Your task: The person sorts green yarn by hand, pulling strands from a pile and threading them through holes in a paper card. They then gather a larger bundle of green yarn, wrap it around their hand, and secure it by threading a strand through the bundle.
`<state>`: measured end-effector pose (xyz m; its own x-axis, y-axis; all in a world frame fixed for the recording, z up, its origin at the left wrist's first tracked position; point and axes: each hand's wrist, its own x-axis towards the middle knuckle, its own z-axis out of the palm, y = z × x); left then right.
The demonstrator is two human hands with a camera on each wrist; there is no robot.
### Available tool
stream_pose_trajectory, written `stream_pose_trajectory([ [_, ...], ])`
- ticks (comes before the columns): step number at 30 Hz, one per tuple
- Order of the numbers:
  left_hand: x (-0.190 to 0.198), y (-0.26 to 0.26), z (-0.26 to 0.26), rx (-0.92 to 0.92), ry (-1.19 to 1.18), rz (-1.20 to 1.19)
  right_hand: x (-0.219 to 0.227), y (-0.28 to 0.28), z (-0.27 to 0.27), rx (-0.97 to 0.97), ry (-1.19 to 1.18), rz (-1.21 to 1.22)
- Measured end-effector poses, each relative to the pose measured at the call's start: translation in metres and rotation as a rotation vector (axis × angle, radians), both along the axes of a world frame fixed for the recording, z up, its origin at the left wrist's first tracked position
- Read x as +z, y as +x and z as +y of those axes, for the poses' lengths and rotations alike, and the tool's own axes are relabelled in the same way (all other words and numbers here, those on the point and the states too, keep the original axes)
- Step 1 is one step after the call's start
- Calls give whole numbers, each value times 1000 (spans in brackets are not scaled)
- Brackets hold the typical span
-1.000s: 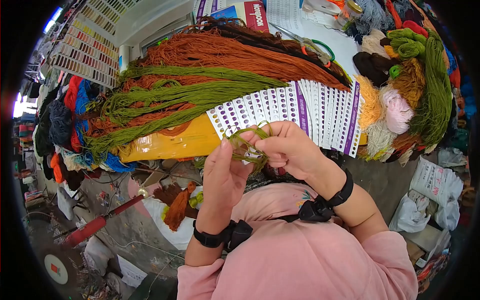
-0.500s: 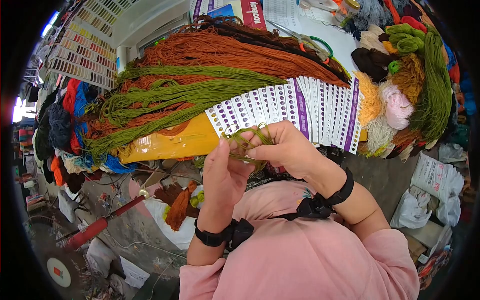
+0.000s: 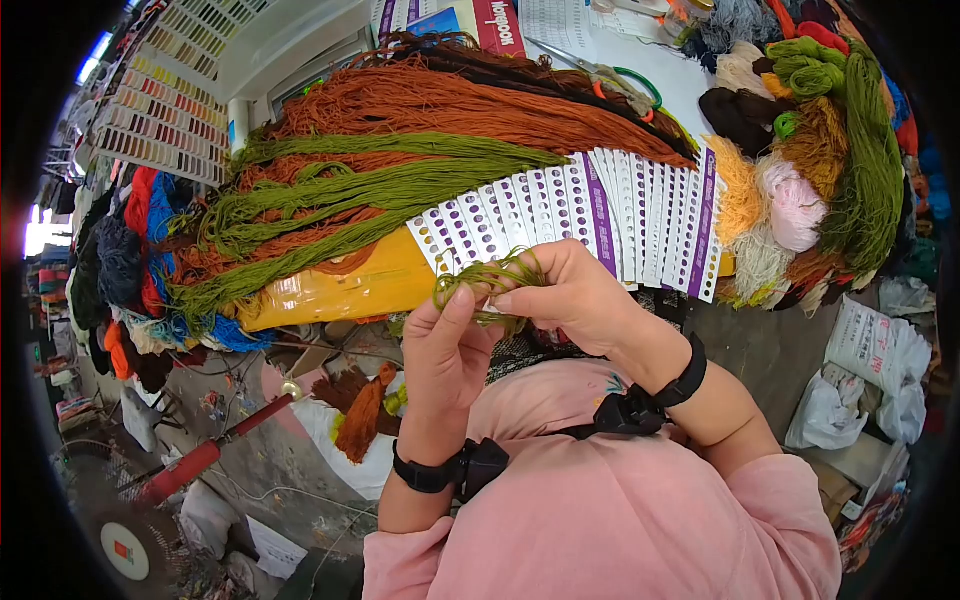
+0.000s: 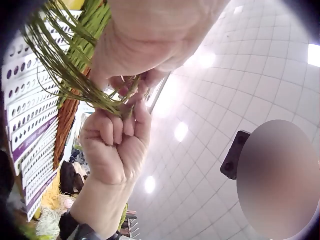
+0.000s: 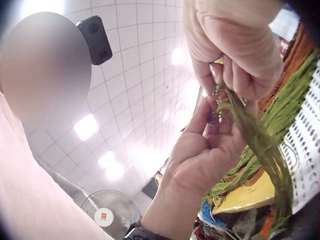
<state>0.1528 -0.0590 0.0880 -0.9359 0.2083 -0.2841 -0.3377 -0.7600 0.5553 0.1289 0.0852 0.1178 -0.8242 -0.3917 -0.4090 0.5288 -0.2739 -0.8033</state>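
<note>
A small bundle of olive-green yarn (image 3: 490, 280) hangs between both hands in front of my chest. My left hand (image 3: 450, 340) pinches its lower strands with fingertips pointing up. My right hand (image 3: 565, 295) curls round the bundle from the right. In the left wrist view the left hand (image 4: 150, 35) fills the top, the right hand (image 4: 112, 145) grips from below, and the green yarn (image 4: 65, 65) fans out to the left. In the right wrist view the right hand (image 5: 235, 45) pinches the green yarn (image 5: 260, 145) from above, against the left hand (image 5: 205, 155).
Just beyond the hands lies a fan of white sample cards (image 3: 620, 215) with purple dots. Behind them lie long orange and green skeins (image 3: 400, 150) over a yellow packet (image 3: 330, 285). Scissors (image 3: 610, 80) sit further back, mixed yarn piles (image 3: 830, 150) at right, a colour chart (image 3: 170, 100) at left.
The loose green loops have been drawn into a tighter bundle and lifted slightly up and left. My left fingertips have moved up along the strands; the right hand has barely shifted.
</note>
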Motion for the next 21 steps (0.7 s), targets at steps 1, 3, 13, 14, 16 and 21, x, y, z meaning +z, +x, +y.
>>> stream_pose_trajectory([
  [1, 1, 0, 1, -1, 4, -10, 0, 0, 0, -8, -4, -2],
  [3, 2, -1, 3, -2, 11, -30, 1, 1, -2, -25, -13, -7],
  [13, 2, -2, 5, -9, -7, -40, -1, 1, -7, -5, 65, 101],
  [14, 3, -2, 8, -2, -14, -40, 1, 0, -6, 34, 97, 129],
  [16, 4, -2, 9, 5, -22, -43, 3, -1, -5, 59, 119, 131],
  [21, -1, -3, 4, 0, -11, -55, 4, -1, -6, 1, 85, 62],
])
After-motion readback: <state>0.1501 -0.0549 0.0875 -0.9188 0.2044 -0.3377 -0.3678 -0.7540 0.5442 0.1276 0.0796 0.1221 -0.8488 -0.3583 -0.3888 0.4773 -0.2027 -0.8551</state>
